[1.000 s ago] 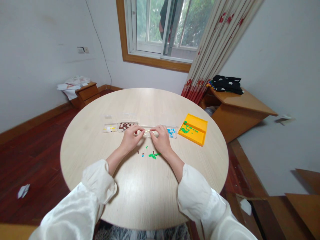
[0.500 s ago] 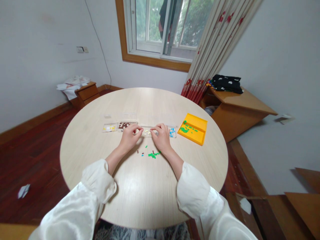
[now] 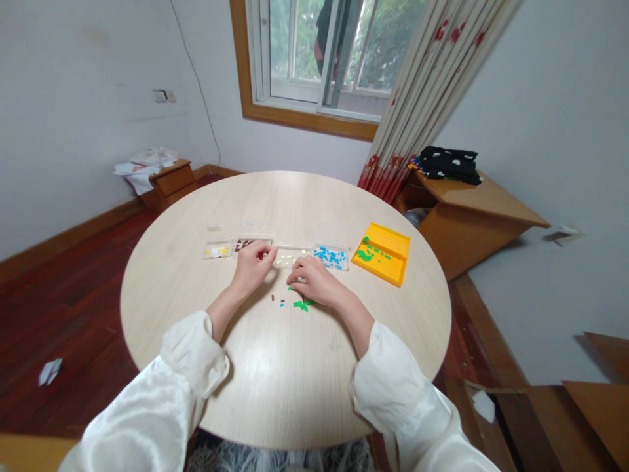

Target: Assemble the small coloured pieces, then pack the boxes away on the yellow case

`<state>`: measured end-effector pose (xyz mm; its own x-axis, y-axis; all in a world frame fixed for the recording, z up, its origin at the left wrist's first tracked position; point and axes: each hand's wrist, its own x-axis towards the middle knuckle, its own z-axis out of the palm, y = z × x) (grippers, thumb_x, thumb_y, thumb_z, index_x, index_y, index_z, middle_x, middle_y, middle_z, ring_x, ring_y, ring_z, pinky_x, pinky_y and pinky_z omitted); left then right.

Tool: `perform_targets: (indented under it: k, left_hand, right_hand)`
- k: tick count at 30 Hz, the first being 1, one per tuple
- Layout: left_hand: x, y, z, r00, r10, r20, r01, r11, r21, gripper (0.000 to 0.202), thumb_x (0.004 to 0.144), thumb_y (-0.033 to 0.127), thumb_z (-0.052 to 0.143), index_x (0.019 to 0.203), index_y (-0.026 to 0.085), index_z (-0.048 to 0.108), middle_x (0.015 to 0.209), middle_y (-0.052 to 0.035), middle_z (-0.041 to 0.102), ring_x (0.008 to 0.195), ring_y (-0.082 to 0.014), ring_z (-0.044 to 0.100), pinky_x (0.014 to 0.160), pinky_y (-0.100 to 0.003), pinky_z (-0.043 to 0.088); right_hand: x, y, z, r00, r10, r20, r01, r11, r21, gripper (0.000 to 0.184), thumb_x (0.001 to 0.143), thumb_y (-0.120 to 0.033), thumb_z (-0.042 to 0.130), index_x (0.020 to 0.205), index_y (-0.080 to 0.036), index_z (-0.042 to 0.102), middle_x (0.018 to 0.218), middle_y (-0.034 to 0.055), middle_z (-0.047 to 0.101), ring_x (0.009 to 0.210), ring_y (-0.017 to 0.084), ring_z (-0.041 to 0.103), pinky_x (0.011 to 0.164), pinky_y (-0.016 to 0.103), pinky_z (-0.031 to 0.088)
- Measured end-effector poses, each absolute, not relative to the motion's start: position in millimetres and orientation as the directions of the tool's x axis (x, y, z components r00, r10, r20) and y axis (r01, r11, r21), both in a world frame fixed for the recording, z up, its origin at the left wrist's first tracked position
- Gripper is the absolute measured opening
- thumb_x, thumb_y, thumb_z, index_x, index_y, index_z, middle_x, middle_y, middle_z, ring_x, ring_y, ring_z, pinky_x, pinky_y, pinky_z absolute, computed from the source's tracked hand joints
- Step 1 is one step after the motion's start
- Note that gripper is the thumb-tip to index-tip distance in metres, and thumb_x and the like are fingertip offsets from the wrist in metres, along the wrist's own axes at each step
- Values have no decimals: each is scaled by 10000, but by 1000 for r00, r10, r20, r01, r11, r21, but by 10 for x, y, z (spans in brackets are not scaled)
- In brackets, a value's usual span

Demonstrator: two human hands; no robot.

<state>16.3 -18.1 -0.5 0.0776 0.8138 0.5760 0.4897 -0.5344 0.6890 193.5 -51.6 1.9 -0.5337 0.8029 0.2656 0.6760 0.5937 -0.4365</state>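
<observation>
My left hand (image 3: 253, 267) hovers at the front of the clear box of brown pieces (image 3: 244, 243), thumb and forefinger pinched together. Whatever lies in that pinch is too small to make out. To its right is a clear box of cream pieces (image 3: 285, 259). My right hand (image 3: 315, 280) reaches down in front of it, thumb and fingers slightly apart, its tips at a small green piece (image 3: 289, 288) on the table. Below the palm lies a cluster of green pieces (image 3: 303, 305), partly covered. A few brown and blue bits (image 3: 282, 303) lie to its left.
A clear box of blue pieces (image 3: 331, 255) stands right of the cream ones. Farther right lies an opened yellow case (image 3: 393, 267) with green pieces. A small box of yellow pieces (image 3: 212, 251) is at the left. All rest on a round wooden table (image 3: 275, 380).
My right hand has left the cream box and come down toward me to the small green piece, uncovering the blue pieces. My left hand has stayed nearly in place, still pinched.
</observation>
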Motion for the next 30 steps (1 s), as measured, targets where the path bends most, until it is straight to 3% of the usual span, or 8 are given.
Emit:
perform_targets:
  k: [7,16,22,26,30]
  left_hand:
    - [149,-177,5,84,832,549,458,-522,720,323,789,320,505,503,181,454,489,31,434,494,-99,379,514,-253,309]
    - [171,-229,64,269,830,489,409,-558,722,262,766,334,544,562,170,547,518,25,496,501,-96,401,504,-242,308]
    - [173,-222,32,353,808,472,416,-587,694,231,773,315,551,599,165,586,551,10,535,505,-98,414,499,-242,314]
    - [166,-207,-11,378,797,471,417,-601,682,224,777,298,556,600,165,593,558,3,534,509,-102,415,501,-250,320]
    - [162,-214,-4,410,785,464,410,-613,676,228,778,294,558,592,167,593,556,1,536,517,-106,423,513,-257,330]
  right_hand:
    - [1913,-529,19,-537,809,237,687,583,-433,94,757,-112,639,712,-188,668,796,28,596,860,179,519,811,341,328]
    - [1964,-484,45,-296,846,444,615,524,-589,98,809,-134,552,786,-196,624,803,21,654,769,151,566,759,292,395]
    - [2074,-428,94,-131,801,585,614,528,-586,144,824,-148,495,826,-194,632,814,43,635,786,166,563,747,296,420]
    - [2470,-305,131,152,710,687,721,396,-569,205,844,-176,444,913,-183,637,908,86,633,839,197,544,783,340,413]
    - [2968,-229,81,338,675,656,821,129,-556,219,817,-170,447,847,-147,664,864,118,643,823,225,531,814,386,391]
